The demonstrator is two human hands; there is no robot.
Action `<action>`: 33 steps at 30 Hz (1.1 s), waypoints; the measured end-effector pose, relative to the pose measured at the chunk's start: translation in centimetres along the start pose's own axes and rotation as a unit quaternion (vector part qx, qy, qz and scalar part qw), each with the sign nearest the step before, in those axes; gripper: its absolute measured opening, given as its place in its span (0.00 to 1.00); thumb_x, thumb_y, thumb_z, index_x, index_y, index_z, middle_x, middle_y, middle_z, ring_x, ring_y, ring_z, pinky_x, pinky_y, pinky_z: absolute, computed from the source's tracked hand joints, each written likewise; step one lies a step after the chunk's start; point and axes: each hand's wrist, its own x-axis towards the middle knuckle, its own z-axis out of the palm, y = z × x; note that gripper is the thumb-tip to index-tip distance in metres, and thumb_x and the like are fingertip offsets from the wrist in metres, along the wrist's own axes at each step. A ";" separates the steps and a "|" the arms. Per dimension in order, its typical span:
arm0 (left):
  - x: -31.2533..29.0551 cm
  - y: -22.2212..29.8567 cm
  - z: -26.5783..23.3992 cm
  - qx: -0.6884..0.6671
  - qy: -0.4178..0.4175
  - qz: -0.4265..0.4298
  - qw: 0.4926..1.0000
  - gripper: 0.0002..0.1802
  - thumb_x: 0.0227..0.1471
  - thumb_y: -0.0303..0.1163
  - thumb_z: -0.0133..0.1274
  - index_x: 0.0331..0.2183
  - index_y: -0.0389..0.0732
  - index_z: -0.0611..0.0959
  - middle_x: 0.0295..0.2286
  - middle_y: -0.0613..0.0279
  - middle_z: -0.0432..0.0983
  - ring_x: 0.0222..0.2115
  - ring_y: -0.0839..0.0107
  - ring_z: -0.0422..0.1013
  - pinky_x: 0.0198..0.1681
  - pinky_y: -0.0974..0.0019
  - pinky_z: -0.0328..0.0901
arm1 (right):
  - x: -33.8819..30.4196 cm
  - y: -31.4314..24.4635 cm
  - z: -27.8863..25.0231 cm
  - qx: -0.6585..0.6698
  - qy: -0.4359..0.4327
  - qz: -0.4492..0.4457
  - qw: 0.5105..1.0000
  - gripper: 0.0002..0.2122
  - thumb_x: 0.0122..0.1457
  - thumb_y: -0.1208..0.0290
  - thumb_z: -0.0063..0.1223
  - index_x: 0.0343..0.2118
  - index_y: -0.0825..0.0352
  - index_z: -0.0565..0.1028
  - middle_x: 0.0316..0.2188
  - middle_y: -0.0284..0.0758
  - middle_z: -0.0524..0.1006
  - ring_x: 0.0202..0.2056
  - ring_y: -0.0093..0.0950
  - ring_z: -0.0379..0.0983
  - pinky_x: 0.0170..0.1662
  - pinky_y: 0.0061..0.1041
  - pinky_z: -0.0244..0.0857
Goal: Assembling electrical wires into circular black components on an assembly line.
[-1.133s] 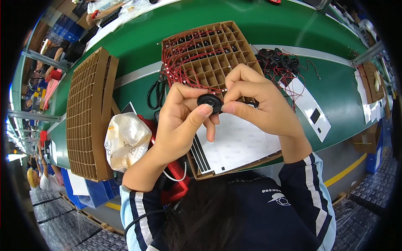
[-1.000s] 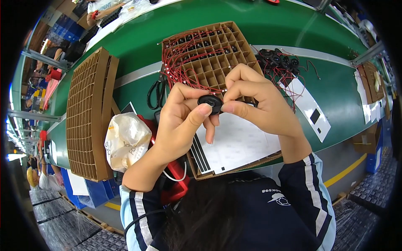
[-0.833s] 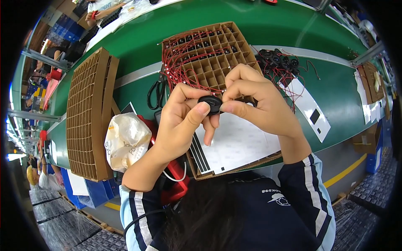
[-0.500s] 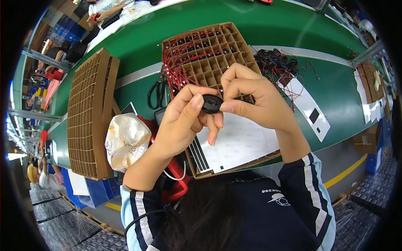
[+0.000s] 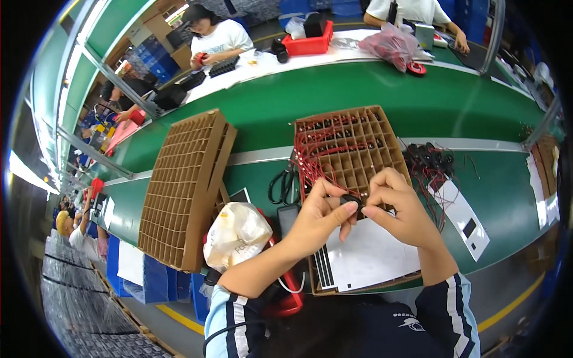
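Note:
A small round black part (image 5: 351, 199) is pinched between the thumb and fingers of my left hand (image 5: 316, 218), seen partly edge-on. Close on its right side, my right hand (image 5: 401, 210) has thumb and fingertips drawn together. Whatever they may hold is too small to make out. Both hands are over the near part of a cardboard divider box (image 5: 391, 134), whose far cells hold several black parts with red wires (image 5: 307, 158). Below my hands, a white sheet (image 5: 376, 256) with black bars lies across the box's near end.
Left of the box are black scissors (image 5: 282, 186), a dark phone-like slab (image 5: 287, 218), a crumpled white bag (image 5: 237, 235) and upright cardboard divider trays (image 5: 179, 191). On the right lie loose black parts with wires (image 5: 431, 158) and a white strip (image 5: 459, 218). Two people work across the green bench (image 5: 262, 95).
My view has tilted up, so the bench sits lower and the far workers show. The black part has turned from facing me to more edge-on. My right fingers have shifted slightly off it.

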 end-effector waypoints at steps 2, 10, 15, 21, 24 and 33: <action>-0.2 0.3 0.0 0.006 -0.006 -0.001 1.000 0.12 0.53 0.27 0.45 0.35 0.41 0.58 0.21 0.57 0.68 0.15 0.75 0.65 0.20 0.75 0.59 | 0.1 0.1 0.3 0.016 0.001 0.005 1.000 0.06 0.47 0.70 0.54 0.20 0.65 0.71 0.26 0.30 0.62 0.33 0.27 0.58 0.40 0.26 0.49; 0.1 0.5 -0.3 0.004 -0.042 -0.002 0.999 0.10 0.54 0.31 0.42 0.34 0.40 0.59 0.21 0.58 0.69 0.15 0.75 0.65 0.20 0.75 0.59 | 0.5 0.2 0.2 0.024 -0.008 0.026 0.999 0.08 0.48 0.66 0.55 0.21 0.65 0.72 0.26 0.30 0.62 0.34 0.28 0.58 0.40 0.26 0.50; -0.1 0.6 -0.6 0.000 -0.064 -0.013 0.998 0.09 0.56 0.33 0.41 0.33 0.40 0.60 0.22 0.58 0.70 0.15 0.76 0.66 0.19 0.76 0.58 | 0.9 0.8 -0.3 0.000 -0.032 -0.012 0.999 0.08 0.47 0.67 0.55 0.21 0.65 0.71 0.26 0.31 0.63 0.33 0.27 0.59 0.39 0.25 0.51; 0.1 0.0 -0.4 0.008 -0.055 -0.029 0.998 0.11 0.56 0.32 0.40 0.38 0.38 0.60 0.24 0.58 0.71 0.17 0.76 0.67 0.22 0.76 0.60 | 0.6 0.8 -0.2 0.094 -0.054 -0.004 0.994 0.07 0.47 0.70 0.55 0.20 0.67 0.70 0.26 0.31 0.63 0.32 0.26 0.59 0.37 0.23 0.53; 0.0 0.8 -0.3 0.042 -0.017 -0.028 0.999 0.14 0.55 0.31 0.42 0.40 0.38 0.59 0.25 0.57 0.71 0.17 0.76 0.66 0.23 0.76 0.61 | 0.6 0.6 0.0 0.067 -0.033 0.004 0.997 0.08 0.47 0.70 0.55 0.20 0.67 0.69 0.26 0.31 0.63 0.32 0.26 0.59 0.37 0.23 0.53; -0.1 0.3 -0.6 0.037 -0.030 -0.007 0.999 0.13 0.53 0.30 0.46 0.36 0.39 0.59 0.23 0.57 0.70 0.16 0.77 0.65 0.19 0.76 0.60 | 0.6 0.6 0.3 0.041 -0.026 -0.004 0.999 0.08 0.47 0.70 0.55 0.20 0.67 0.69 0.25 0.30 0.64 0.32 0.25 0.59 0.36 0.23 0.54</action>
